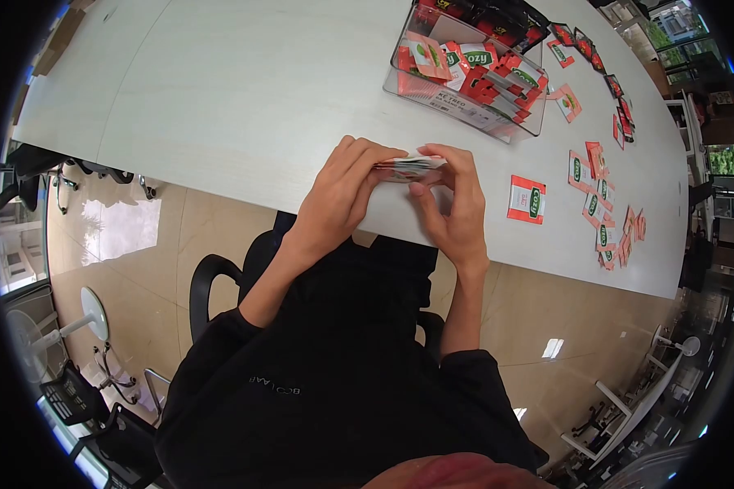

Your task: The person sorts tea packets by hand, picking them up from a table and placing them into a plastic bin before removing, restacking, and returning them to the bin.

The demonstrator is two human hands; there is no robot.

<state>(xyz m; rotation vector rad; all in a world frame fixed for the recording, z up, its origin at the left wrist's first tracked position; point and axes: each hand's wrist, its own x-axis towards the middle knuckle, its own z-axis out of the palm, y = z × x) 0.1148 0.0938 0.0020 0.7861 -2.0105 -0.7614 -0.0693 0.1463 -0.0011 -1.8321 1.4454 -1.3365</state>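
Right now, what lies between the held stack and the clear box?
Only bare table lies between the stack of sachets and the clear box, per the head view.

Office, likely a meeting room. Long pale counter [245,90] shaped like a conference table, black office chair [220,281] with armrests under the seated person. Glossy beige tiled floor [122,269] reflecting ceiling lights. More rolling chairs [81,167] along the far side of the counter, a white standing fan [53,330] at left, white desks with chairs [628,407] at lower right. Big windows [669,24] at top right.
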